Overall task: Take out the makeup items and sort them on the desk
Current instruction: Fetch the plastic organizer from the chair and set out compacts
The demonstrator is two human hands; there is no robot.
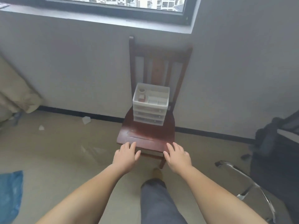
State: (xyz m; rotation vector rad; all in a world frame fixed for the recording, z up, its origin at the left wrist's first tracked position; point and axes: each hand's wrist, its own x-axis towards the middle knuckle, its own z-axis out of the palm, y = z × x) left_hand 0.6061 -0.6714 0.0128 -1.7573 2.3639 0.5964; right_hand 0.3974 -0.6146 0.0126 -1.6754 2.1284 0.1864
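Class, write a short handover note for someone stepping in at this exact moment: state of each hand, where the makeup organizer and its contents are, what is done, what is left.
Left hand: open, fingers spread, holding nothing, at the front edge of the chair.
Right hand: open, empty, at the same front edge.
Organizer: white, with drawers, standing at the back of the chair seat. A few small items lie in its top tray; too blurred to name. Drawers look closed.
Done: nothing taken out as far as can be seen.
Left: take the items out and sort them on the desk; only a possible desk corner shows at the right edge.
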